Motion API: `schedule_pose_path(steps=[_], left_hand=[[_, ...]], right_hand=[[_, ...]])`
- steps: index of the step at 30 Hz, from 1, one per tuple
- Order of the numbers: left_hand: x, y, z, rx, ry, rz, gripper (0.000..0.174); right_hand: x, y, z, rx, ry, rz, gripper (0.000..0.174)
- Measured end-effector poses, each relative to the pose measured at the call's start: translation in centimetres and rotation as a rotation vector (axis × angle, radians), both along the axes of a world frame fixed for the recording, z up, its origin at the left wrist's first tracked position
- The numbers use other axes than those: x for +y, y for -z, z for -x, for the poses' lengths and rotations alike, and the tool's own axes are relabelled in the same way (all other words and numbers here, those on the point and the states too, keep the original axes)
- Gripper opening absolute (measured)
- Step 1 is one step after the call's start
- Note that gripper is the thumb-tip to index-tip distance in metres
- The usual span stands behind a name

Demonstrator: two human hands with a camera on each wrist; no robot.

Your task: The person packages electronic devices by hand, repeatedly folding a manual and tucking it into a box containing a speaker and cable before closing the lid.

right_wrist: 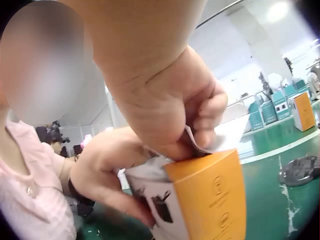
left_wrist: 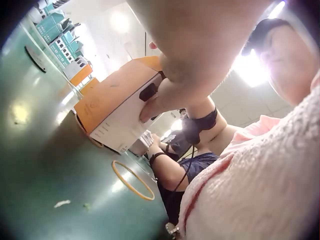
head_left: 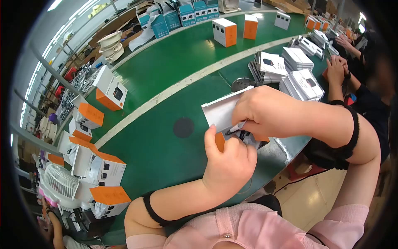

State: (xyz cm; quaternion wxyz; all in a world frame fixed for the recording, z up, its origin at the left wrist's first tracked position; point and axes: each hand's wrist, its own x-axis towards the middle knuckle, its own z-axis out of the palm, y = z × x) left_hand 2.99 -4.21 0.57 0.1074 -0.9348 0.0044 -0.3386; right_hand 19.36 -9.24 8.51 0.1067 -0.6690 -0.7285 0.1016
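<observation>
Two hands meet on one small orange-and-white box [right_wrist: 210, 195], held over the green bench [head_left: 166, 83] a little toward 4 o'clock from the middle of the head view, close to the bench's near edge. The left hand [head_left: 227, 164] comes in from 6 o'clock and grips the box from below and behind. Its fingers are curled round the white side and the thumb stands up along the orange face. The right hand [head_left: 265, 111] reaches in from 3 o'clock, its fingers bunched together at the top of the box and pinching the edge of a white sheet [head_left: 222, 111] that slants away toward 11 o'clock. The two hands are touching or nearly so, and the box is largely hidden between them in the head view. Just beside the sheet at 9 o'clock a black round patch [head_left: 183, 127] lies on the bench surface. Stacks of leaflets [head_left: 306, 83] sit at 2 o'clock, where another person's hands [head_left: 336, 69] rest at the bench edge. Spare boxes [head_left: 110, 91] in the same orange and white lie scattered from 9 to 7 o'clock, with a small white fan [head_left: 61, 180] among them at 8 o'clock. Teal cartons [head_left: 182, 14] line the far side at 12 o'clock.
</observation>
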Motion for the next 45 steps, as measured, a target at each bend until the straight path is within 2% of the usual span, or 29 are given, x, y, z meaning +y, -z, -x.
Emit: schedule_pose_path(steps=[1, 2, 3, 5, 6, 8, 9, 11, 13, 15, 17, 19, 20, 22, 23, 25, 26, 28, 32, 35, 37, 39, 41, 43, 44, 45], left_hand=[[-0.1, 0.1, 0.0, 0.002, -0.010, -0.005, 0.016], [-0.5, -0.1, 0.2, 0.009, -0.003, -0.003, 0.016], [-0.7, -0.4, 0.3, 0.026, -0.007, 0.002, 0.015], [-0.9, -0.4, 0.1, 0.051, -0.017, 0.003, 0.015], [-0.9, -0.2, -0.1, 0.009, 0.010, 0.049, 0.012], [-0.7, -0.1, -0.5, -0.034, 0.033, 0.086, 0.010], [-0.6, -0.1, -0.7, -0.038, 0.024, 0.080, 0.009], [-0.7, 0.2, -0.6, -0.024, 0.024, 0.082, 0.009], [-0.4, 0.2, -0.8, -0.045, 0.045, 0.078, 0.009], [-0.2, 0.1, -0.1, -0.007, 0.024, 0.071, 0.010], [-0.4, -0.1, -0.2, 0.024, -0.002, 0.074, 0.012], [-1.0, -0.1, -0.4, 0.000, 0.009, 0.050, 0.014], [-0.9, -0.1, -0.5, 0.006, 0.010, 0.051, 0.014], [-0.6, -0.2, -0.8, 0.012, -0.002, 0.025, 0.015], [-0.6, 0.0, -0.7, 0.011, 0.002, 0.027, 0.015], [-0.6, 0.5, -0.9, -0.064, 0.002, 0.021, 0.009], [-0.6, 0.6, -0.8, -0.059, 0.002, 0.023, 0.009], [-0.6, 0.0, -0.8, 0.012, 0.041, 0.017, 0.010], [-0.4, 0.6, -0.7, -0.061, 0.003, 0.031, 0.010], [-0.6, 0.5, -0.7, -0.096, 0.057, 0.013, 0.011], [-0.4, 0.1, -0.7, -0.020, 0.040, -0.015, 0.020], [-0.4, 0.3, -0.6, 0.023, 0.023, -0.010, 0.022], [0.0, -0.5, -0.3, 0.025, -0.008, -0.034, 0.023], [1.1, -2.0, 1.1, 0.210, 0.255, 0.334, 0.028], [2.4, -3.0, 2.0, 0.138, 0.387, 0.559, 0.035], [4.2, -1.8, 2.5, -0.170, 0.525, 0.826, 0.046]], right_hand=[[-0.1, 0.3, -0.4, 0.060, -0.113, -0.075, 0.014], [-0.2, 0.3, -1.0, -0.096, -0.177, 0.007, 0.010], [-0.4, -0.6, -0.7, -0.094, -0.175, 0.004, 0.010], [-0.6, -2.8, 1.0, -0.424, -0.270, 0.269, 0.010], [-0.6, -3.6, 2.0, -0.413, -0.271, 0.268, 0.010], [-0.1, -4.8, 3.7, -0.571, -0.229, 0.532, 0.006], [-0.1, -3.7, 3.2, -0.573, -0.232, 0.530, 0.006], [-0.5, -0.5, 2.1, -0.432, -0.207, 0.211, 0.007], [-0.4, -1.0, 2.1, -0.470, -0.206, 0.198, 0.008], [-0.7, -1.3, 1.2, -0.280, -0.008, 0.196, 0.010], [-1.4, -1.5, 0.8, -0.174, 0.025, 0.149, 0.012], [-1.6, -1.3, 1.2, -0.343, 0.000, 0.136, 0.012], [-1.4, -1.3, 1.2, -0.337, 0.001, 0.138, 0.012], [-0.5, -2.0, 1.1, -0.440, -0.032, 0.309, 0.011], [-0.3, -1.9, 0.8, -0.440, -0.028, 0.312, 0.011], [0.5, -1.6, 0.3, -0.450, -0.180, 0.251, 0.009], [0.5, -1.5, 0.2, -0.444, -0.182, 0.253, 0.009], [0.2, -1.9, 0.5, -0.522, -0.352, 0.266, 0.010], [-0.1, -0.5, 0.9, -0.511, -0.185, 0.211, 0.014], [-0.1, -0.6, 0.7, -0.572, -0.207, 0.152, 0.013], [0.2, -0.6, 1.1, -0.543, -0.229, 0.204, 0.012], [0.7, -0.5, 1.7, -0.562, -0.249, 0.330, 0.012], [0.8, -1.3, 1.7, -0.589, -0.240, 0.349, 0.014], [-0.7, -1.0, -0.7, -0.173, -0.130, 0.243, 0.017], [-2.7, 0.2, -1.9, -0.067, -0.058, -0.306, 0.028], [-4.6, -0.1, -2.2, 0.057, 0.276, -0.271, 0.035]])
